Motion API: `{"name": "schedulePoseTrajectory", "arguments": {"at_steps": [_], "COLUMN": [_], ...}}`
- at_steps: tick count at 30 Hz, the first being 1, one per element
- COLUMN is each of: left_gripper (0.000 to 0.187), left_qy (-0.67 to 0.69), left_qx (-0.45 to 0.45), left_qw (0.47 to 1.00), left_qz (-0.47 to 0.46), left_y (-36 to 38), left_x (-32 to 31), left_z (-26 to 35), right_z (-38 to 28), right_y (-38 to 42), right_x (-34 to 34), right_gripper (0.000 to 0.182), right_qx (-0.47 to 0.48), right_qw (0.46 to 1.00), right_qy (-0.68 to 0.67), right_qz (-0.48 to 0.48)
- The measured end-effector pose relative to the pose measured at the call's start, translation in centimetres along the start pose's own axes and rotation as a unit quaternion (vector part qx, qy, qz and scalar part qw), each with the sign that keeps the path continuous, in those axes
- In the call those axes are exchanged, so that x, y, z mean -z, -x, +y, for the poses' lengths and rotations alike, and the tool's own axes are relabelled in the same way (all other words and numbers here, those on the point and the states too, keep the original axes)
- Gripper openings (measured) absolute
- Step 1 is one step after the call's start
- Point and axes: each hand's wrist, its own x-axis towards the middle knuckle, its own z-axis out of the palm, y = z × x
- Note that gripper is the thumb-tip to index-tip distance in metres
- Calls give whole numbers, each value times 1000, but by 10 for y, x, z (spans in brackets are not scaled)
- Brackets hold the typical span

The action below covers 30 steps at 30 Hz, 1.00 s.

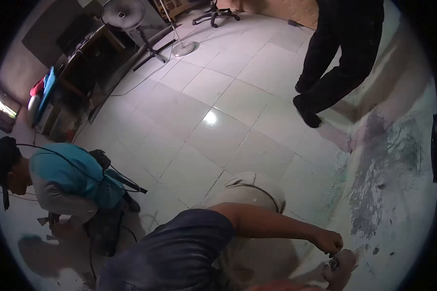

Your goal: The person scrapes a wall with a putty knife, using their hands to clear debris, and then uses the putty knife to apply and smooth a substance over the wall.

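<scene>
Low beside the wall, my left hand (327, 241) is closed with its fingertips pointing down at my right hand. My right hand (344, 264), pale as if dusted, is curled around a small dark, shiny thing (334, 263) whose kind I cannot make out. My left fingers reach close to that thing; whether they pinch it is not clear. The wall (383, 179) beside both hands has grey, flaking patches and small holes. My dark sleeve (199, 228) and pale trouser knee (255, 191) fill the lower middle.
A person in a teal shirt (73, 169) crouches at the left with a flat blade tool (43, 221). Another person's dark trouser legs (344, 53) stand near the wall. A fan (124, 14), an office chair (215, 14) and a cable (145, 80) are farther back on the tiled floor (179, 136).
</scene>
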Motion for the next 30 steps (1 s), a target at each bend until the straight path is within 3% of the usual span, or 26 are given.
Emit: {"name": "schedulePoseTrajectory", "arguments": {"at_steps": [4, 7, 11, 13, 15, 17, 20, 22, 23, 25, 30], "left_gripper": [25, 29, 42, 42, 47, 48, 50, 51, 51, 52, 50], "left_qy": [92, 134, 191, 168, 207, 313, 336, 356, 374, 401, 424], "left_qx": [1, 50, 107, 86, 96, 144, 162, 168, 175, 171, 188], "left_qw": [994, 986, 975, 974, 959, 913, 899, 890, 881, 863, 842], "left_qz": [-63, -89, -35, -126, -169, -217, -229, -231, -230, -255, -274], "left_y": [7, 7, 10, 13, 9, 10, 6, 9, 10, 11, 12], "left_x": [11, 10, 4, 7, 5, 6, 5, 5, 6, 10, 5], "left_z": [22, 15, 6, 11, -4, -2, -9, -4, 0, 5, 14], "right_z": [-8, -11, -15, -16, -15, -7, -5, 3, 5, 2, -4], "right_y": [-6, -7, -6, -8, -10, -5, -1, 7, 9, 6, -9], "right_x": [0, 3, 2, 4, 4, 3, 0, -3, -7, -9, -3], "right_gripper": [32, 32, 37, 39, 40, 41, 44, 51, 51, 47, 42], "right_qx": [-27, -64, -76, -90, -38, -74, -37, -163, -164, -50, -54], "right_qw": [999, 997, 997, 996, 998, 995, 999, 980, 980, 998, 997], "right_qy": [-13, -25, -26, -21, -43, -51, 24, -52, -52, -19, -45], "right_qz": [20, -33, 4, -11, -7, -53, 23, -102, -103, 39, 44]}}
